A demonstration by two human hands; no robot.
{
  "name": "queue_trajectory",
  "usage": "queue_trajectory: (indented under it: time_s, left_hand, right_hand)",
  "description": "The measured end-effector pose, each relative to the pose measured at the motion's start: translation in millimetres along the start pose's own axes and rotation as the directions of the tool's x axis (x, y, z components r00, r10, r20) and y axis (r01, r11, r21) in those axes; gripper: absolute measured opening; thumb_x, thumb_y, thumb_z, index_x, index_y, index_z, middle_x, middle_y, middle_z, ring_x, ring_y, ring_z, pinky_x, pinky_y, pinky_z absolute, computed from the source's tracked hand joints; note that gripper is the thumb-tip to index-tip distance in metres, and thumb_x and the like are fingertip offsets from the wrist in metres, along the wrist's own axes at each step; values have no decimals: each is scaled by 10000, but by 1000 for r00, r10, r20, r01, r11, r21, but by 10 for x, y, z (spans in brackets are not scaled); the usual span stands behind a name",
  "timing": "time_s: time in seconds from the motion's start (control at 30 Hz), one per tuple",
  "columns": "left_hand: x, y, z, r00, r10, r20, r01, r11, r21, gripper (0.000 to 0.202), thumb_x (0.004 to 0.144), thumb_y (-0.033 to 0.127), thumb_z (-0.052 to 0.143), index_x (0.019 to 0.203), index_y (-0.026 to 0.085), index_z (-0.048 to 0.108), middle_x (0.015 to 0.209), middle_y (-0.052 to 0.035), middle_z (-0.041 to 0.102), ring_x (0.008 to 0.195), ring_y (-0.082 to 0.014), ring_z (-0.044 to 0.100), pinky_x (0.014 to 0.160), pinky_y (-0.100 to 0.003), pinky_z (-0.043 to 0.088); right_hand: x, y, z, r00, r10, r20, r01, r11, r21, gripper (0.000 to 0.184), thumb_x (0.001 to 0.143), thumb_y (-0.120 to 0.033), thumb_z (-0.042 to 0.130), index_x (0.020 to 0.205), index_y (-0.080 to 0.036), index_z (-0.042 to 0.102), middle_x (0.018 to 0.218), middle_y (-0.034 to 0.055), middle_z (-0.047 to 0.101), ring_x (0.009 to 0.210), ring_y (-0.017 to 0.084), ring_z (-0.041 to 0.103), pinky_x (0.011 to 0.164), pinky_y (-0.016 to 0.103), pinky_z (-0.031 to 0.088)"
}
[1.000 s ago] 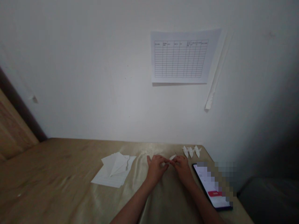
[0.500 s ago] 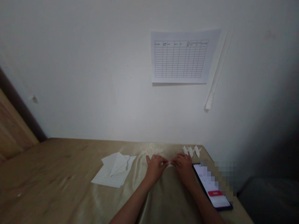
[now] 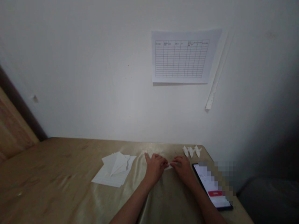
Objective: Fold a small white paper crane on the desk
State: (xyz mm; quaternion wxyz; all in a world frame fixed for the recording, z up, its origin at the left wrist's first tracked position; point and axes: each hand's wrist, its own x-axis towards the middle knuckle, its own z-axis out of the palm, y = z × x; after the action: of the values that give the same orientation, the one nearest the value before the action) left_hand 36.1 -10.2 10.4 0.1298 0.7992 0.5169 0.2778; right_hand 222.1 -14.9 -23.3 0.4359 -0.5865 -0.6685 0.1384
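Observation:
Between my two hands is a small piece of white paper [image 3: 168, 167], mostly covered by the fingers; its folds are too small to make out. My left hand [image 3: 156, 166] pinches its left side, with one finger sticking out to the upper left. From the other side my right hand [image 3: 182, 166] grips the paper with closed fingertips. Just beyond the right hand stand three small folded white paper figures [image 3: 191, 151] in a row. To the left lies a stack of white paper sheets [image 3: 109, 175], with a folded sheet [image 3: 120, 163] on top.
A phone [image 3: 211, 186] with a lit screen, partly pixelated, lies right of my right forearm near the table's edge. A shiny tan cloth [image 3: 58, 180] covers the table. A printed chart [image 3: 181, 59] hangs on the wall behind. A wooden panel [image 3: 14, 130] stands at the far left.
My fingers have shifted slightly on the paper, and more of it shows below them. My right hand has moved a little down, uncovering the folded figures. The left hand's outstretched finger points further out.

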Motion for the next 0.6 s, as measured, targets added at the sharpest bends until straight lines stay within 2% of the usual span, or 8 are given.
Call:
queue_trajectory:
  time_s: [0.17, 0.27, 0.33, 0.47, 0.6]
  left_hand:
    - [5, 2, 2, 999, -16, 27, 18, 999, -47, 57, 842, 338, 731, 876, 332, 777, 943, 1, 783, 1129, -269, 601, 1153, -759, -78]
    - [12, 1, 16, 997, -71, -19, 69, 993, -100, 65, 856, 303, 707, 870, 310, 770, 928, 2, 783, 1088, -248, 630, 1169, -742, -53]
    - [19, 2, 22, 991, -122, -61, 112, 982, -149, 79, 861, 293, 695, 892, 298, 767, 951, -3, 782, 1079, -247, 643, 1170, -744, -26]
    - [35, 9, 21, 978, -197, -72, 178, 960, -216, 116, 854, 314, 683, 920, 285, 774, 1002, -29, 784, 1080, -268, 658, 1159, -764, 16]
    - [39, 20, 27, 976, -212, -41, 196, 950, -243, 140, 842, 327, 677, 928, 278, 777, 1027, -48, 790, 1069, -269, 667, 1157, -766, 35]
  right_hand:
    - [13, 7, 18, 997, 80, -15, -77, 987, 137, 198, 764, -394, 696, 877, -238, 738, 948, 73, 743, 996, 280, 652, 987, 457, 452]
    - [18, -20, 36, 986, 168, -16, -155, 941, 300, 335, 724, -433, 729, 981, -220, 691, 940, 70, 749, 953, 277, 684, 922, 428, 503]
    - [15, -49, 35, 978, 207, 2, -195, 915, 353, 342, 710, -450, 739, 956, -220, 676, 922, 65, 755, 944, 276, 698, 913, 421, 515]
    - [4, -89, 14, 980, 192, 56, -199, 932, 304, 277, 739, -491, 704, 813, -226, 725, 952, 78, 770, 991, 292, 694, 971, 447, 492]
    - [8, -85, 10, 984, 176, 35, -179, 940, 292, 297, 742, -491, 697, 844, -221, 767, 975, 89, 775, 1009, 299, 691, 988, 464, 491]
